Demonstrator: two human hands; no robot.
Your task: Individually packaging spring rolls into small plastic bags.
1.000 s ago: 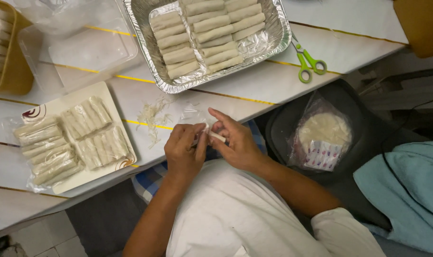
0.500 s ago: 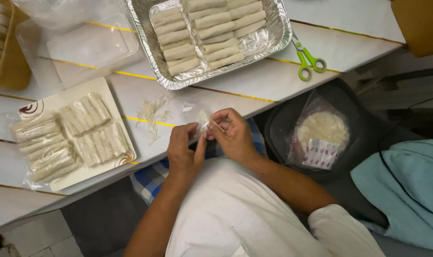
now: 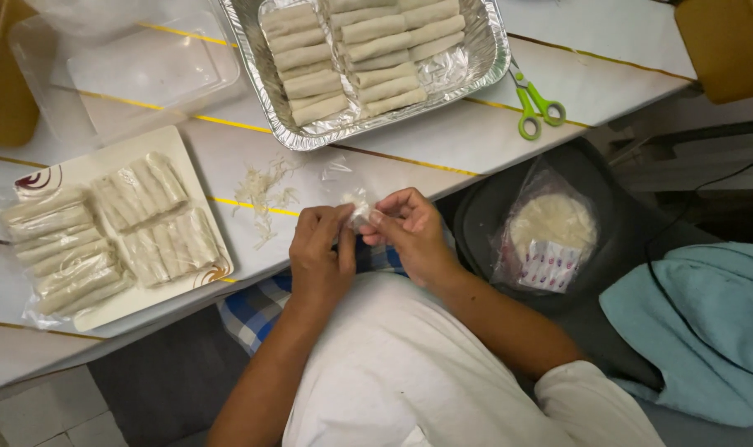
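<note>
Hands meet at the near edge of the tabletop in the head view. Your left hand and right hand pinch a small scrap of clear plastic wrap between them, fingers narrow and closed on it from both sides; whether anything sits inside the wrap you cannot tell.

At 12 o'clock from your hands stands a foil tray lined with pale rolls in two columns. At 9 o'clock a white plate carries wrapped rolls in bundles. Thin shreds lie scattered on the tabletop just at 10 o'clock of your left hand. Green-handled scissors rest at 1 o'clock, beside the tray's corner. At 3 o'clock, off the tabletop, a clear bag of round wrappers lies on a dark seat, with a light blue cloth further right. An empty clear container sits at 10 o'clock.
</note>
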